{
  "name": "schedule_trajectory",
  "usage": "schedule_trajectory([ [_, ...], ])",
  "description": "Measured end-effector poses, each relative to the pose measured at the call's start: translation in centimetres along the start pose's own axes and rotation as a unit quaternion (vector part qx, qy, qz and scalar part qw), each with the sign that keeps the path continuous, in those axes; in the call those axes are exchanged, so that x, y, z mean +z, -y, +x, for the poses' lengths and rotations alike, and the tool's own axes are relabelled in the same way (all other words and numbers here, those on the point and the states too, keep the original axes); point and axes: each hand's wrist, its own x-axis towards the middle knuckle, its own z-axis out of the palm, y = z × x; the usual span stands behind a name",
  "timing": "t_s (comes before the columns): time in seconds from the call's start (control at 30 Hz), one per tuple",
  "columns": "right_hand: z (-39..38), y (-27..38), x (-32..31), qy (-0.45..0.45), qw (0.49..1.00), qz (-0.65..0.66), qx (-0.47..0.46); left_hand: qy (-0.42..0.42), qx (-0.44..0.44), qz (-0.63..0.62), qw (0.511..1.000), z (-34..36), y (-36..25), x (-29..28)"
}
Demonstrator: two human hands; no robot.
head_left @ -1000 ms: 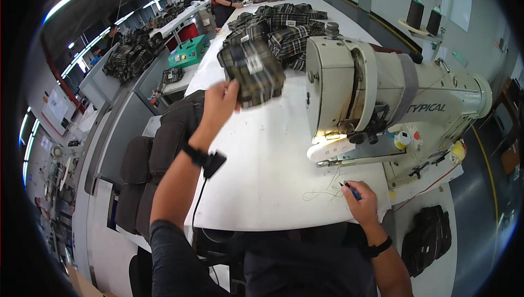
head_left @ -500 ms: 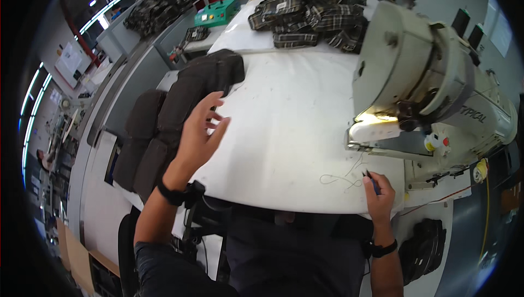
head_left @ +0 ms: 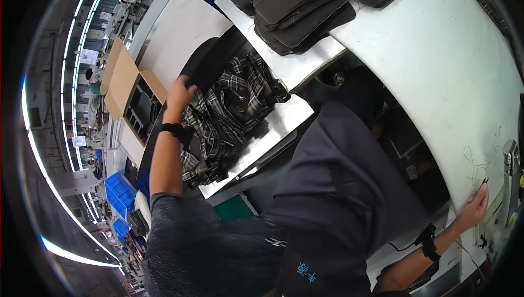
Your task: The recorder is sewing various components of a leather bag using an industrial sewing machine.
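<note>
My left hand (head_left: 179, 99) is over the far left edge of a heap of dark plaid fabric pieces (head_left: 232, 97), beside a black curved piece (head_left: 197, 62). Its fingers are slightly apart and partly foreshortened, and I see nothing held in them. At the far right, my right hand (head_left: 475, 209) rests by the edge of the white table (head_left: 431, 78). It is closed on small thread snips (head_left: 485, 181), whose dark pointed tips stick out past the fingers. A loose thread (head_left: 474, 165) lies on the table close to those tips.
Dark brown padded fabric pieces (head_left: 297, 2) are stacked at the table's top edge. An open cardboard box (head_left: 121, 81) stands left of my left arm, with blue crates (head_left: 120, 193) below it. Part of the sewing machine (head_left: 511, 158) shows at the right rim.
My view has swung down and left. My left hand has gone from beside the brown stack to the plaid heap. My right hand still grips the snips near the table edge.
</note>
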Motion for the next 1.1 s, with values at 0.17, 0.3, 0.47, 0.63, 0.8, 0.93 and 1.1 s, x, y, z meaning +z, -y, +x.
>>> schedule_trajectory([
  [0.17, -1.3, 1.0, -0.4, -0.018, 0.999, 0.002, -0.035, 0.099, -0.087, 0.009, 0.991, -5.3, -0.7, 9.4],
  [0.3, -0.6, -0.2, -1.8, -0.010, 0.999, -0.025, -0.021, 0.064, 0.025, -0.137, 0.988, -5.4, -10.2, 11.1],
  [0.47, 0.0, -0.7, -1.8, -0.010, 1.000, -0.011, -0.014, 0.283, -0.290, -0.250, 0.879, -3.1, -15.3, 19.0],
  [0.63, 1.2, 1.3, -1.4, 0.076, 0.976, -0.185, -0.085, 0.316, -0.300, -0.274, 0.857, -3.5, -13.7, 20.8],
  [0.8, 4.7, -0.6, -2.4, 0.092, 0.956, -0.244, -0.134, 0.138, -0.252, -0.315, 0.904, -1.0, -6.8, 12.2],
  [0.93, 5.1, -1.8, -2.6, 0.058, 0.919, -0.326, -0.213, -0.075, -0.127, -0.209, 0.967, -1.0, -4.5, 0.9],
  [1.1, 4.5, -2.6, -4.2, 0.032, 0.916, -0.328, -0.230, -0.257, 0.098, -0.368, 0.888, -4.1, -17.2, -13.9],
])
